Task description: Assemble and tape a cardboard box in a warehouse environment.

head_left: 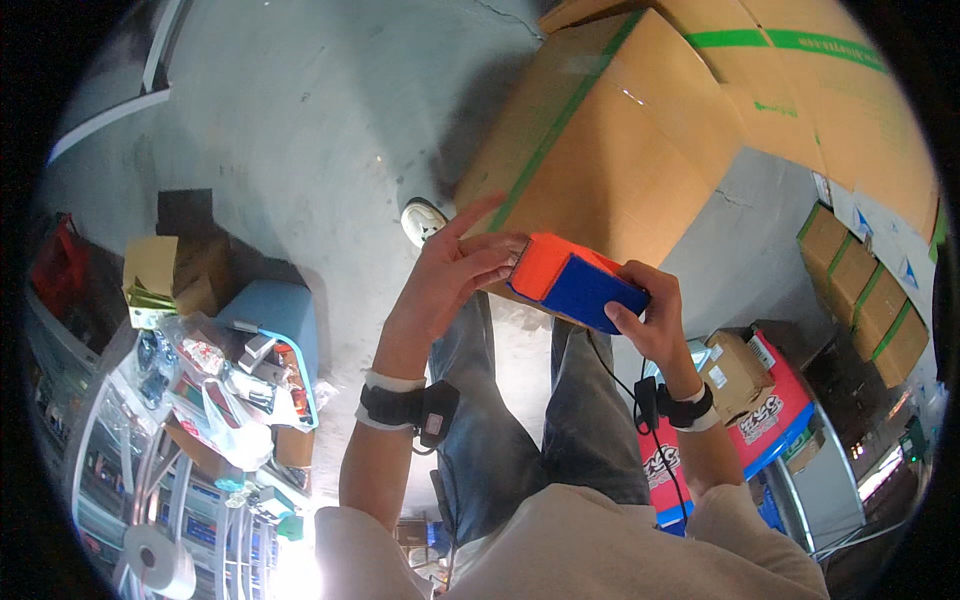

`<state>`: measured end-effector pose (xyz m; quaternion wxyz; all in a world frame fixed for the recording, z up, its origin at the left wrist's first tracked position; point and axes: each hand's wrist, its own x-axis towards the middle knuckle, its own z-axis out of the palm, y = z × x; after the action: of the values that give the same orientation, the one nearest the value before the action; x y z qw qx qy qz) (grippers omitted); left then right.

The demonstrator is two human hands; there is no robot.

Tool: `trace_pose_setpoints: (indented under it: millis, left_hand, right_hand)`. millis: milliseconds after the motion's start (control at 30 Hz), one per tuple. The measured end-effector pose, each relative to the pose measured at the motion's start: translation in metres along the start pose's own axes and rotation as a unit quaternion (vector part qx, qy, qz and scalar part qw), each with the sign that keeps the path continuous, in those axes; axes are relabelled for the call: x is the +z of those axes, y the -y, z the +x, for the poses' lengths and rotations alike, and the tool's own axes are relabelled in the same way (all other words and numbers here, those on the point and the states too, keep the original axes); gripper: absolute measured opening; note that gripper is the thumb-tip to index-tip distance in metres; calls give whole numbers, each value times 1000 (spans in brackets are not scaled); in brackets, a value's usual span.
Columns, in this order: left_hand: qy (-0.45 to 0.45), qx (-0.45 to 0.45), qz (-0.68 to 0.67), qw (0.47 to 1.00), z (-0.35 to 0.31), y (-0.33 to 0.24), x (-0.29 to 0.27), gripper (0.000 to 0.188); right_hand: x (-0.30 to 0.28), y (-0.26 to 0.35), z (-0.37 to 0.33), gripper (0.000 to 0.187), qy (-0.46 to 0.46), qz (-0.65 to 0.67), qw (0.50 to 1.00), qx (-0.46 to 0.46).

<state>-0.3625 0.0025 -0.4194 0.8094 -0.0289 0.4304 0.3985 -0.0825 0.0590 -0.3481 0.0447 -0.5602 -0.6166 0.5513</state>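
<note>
In front of my body I hold a small orange and blue box (pixel 595 290) above the floor, near a big carton. My right hand (pixel 655 315) grips its right end, thumb on the blue face and fingers behind. At the other end, my left hand (pixel 450 270) has its fingers stretched out and apart, some fingertips at the orange end (pixel 545 265). One finger points up, away from the box. I cannot make out whether those fingertips press on it. Both wrists wear black straps with cables.
A large brown carton (pixel 600 130) with green tape stands just ahead. More taped cartons (pixel 865 290) are at the right. On my left a blue bin (pixel 275 310) sits beside plastic bags (pixel 235 425) and a paper roll (pixel 160 560). A red surface (pixel 780 400) bears a small carton (pixel 737 375).
</note>
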Motion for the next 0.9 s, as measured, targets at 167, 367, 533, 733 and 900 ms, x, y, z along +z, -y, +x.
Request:
trace_pose_setpoints:
  millis: [167, 367, 533, 733, 900]
  left_hand:
    - [65, -23, -87, 994, -5, 11, -29, 75]
    - [58, -45, 21, 997, -16, -3, -29, 74]
    - [51, -26, 77, 995, -9, -2, -32, 68]
    - [54, -20, 99, 993, 36, -2, -50, 60]
    - [-166, 40, 212, 962, 89, -12, -151, 51]
  right_hand:
    - [8, 25, -1, 39, 48, -7, 999, -4]
    - [13, 41, -12, 40, 60, -110, 992, -18]
    - [21, 59, -22, 34, 48, -98, 993, 35]
    - [25, 99, -32, 31, -6, -141, 976, 168]
    - [-3, 125, -62, 31, -21, -205, 968, 144]
